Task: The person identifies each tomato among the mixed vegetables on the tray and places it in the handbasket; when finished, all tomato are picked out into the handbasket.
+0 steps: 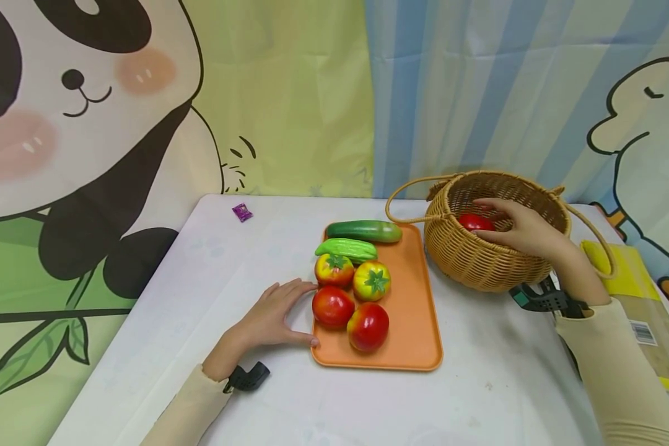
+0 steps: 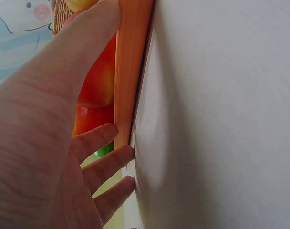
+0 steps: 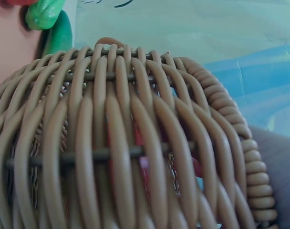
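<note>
At the left edge of the orange tray [image 1: 409,310], my left hand [image 1: 273,314] touches the rim with spread fingers and thumb. On the tray lie a dark green cucumber [image 1: 365,231], a lighter, bumpy green vegetable [image 1: 347,249], two red-yellow tomatoes [image 1: 334,271] with green leafy tops, and two round red fruits [image 1: 368,327] with yellowish patches. My right hand [image 1: 521,229] reaches over the near rim of the wicker basket [image 1: 485,266], its thumb and fingers around a round red fruit [image 1: 476,222] inside. The basket's weave [image 3: 121,143] mostly hides that fruit in the right wrist view.
The basket's looped handles [image 1: 409,186] stick out to both sides, the left one over the tray's far corner. A yellow-edged packet [image 1: 641,310] lies at the right, beneath the right forearm. A small purple wrapper [image 1: 242,212] rests at the back left of the white table [image 1: 201,279].
</note>
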Demonstrator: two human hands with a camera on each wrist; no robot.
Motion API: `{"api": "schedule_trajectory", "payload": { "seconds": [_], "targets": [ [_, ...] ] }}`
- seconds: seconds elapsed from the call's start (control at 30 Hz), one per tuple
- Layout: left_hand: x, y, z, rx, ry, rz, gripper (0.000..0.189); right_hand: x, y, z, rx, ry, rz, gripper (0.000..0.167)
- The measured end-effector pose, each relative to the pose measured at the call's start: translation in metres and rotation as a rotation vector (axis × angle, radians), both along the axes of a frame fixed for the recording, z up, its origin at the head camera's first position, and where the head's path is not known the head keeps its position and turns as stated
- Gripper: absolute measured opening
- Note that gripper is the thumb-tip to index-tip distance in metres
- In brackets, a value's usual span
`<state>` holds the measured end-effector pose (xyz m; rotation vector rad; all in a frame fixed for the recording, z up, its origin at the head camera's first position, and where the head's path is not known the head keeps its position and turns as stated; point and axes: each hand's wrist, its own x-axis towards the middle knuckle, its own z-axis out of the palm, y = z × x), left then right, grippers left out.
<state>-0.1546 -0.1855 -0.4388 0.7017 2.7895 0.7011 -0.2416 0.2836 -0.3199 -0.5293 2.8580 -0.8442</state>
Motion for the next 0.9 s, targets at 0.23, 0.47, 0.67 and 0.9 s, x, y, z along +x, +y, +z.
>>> {"api": "schedule_trajectory", "payload": {
  "seconds": [0.23, 0.47, 0.67, 0.9],
  "targets": [
    [0.0005, -0.0003, 0.0001, 0.001, -0.001, -0.001, 0.102, 0.0015, -0.0005, 0.0010, -0.012, -0.027, -0.006, 0.064],
    [0.0008, 0.0003, 0.0011, 0.001, 0.000, 0.004, 0.102, 0.0019, -0.0005, 0.0025, -0.028, -0.009, -0.007, 0.062],
    [0.0017, 0.0008, 0.0018, 0.004, -0.002, 0.001, 0.101, 0.0054, 0.0001, 0.0013, -0.040, 0.034, 0.011, 0.060],
    [0.0029, 0.0009, 0.0032, 0.005, -0.006, 0.002, 0.101, 0.0087, 0.0026, -0.0040, -0.089, 0.138, 0.033, 0.052]
  ]
}}
